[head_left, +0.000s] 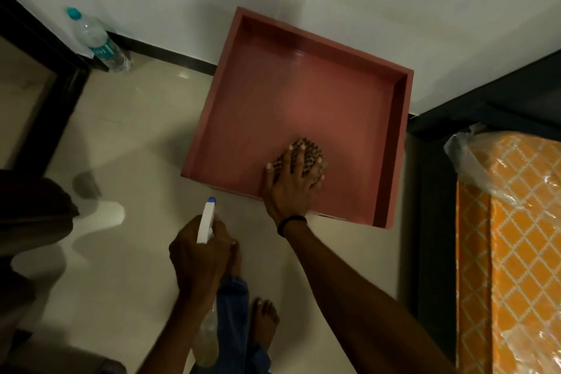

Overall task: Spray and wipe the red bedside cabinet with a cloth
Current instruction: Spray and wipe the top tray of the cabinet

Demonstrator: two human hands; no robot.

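The red bedside cabinet (273,94) stands against the white wall, its top a shallow tray with raised rims. My right hand (291,188) presses a dark checked cloth (308,153) flat on the top, near its front edge. My left hand (198,255) is lower left, over the floor, closed around a spray bottle (206,222) with a white head and blue nozzle tip pointing toward the cabinet. The bottle's clear body hangs below the hand.
A plastic water bottle (97,39) with a teal cap stands on the floor by the wall at left. A bed with an orange patterned mattress (513,252) in plastic wrap flanks the cabinet on the right. My bare feet (264,322) are on the tiled floor.
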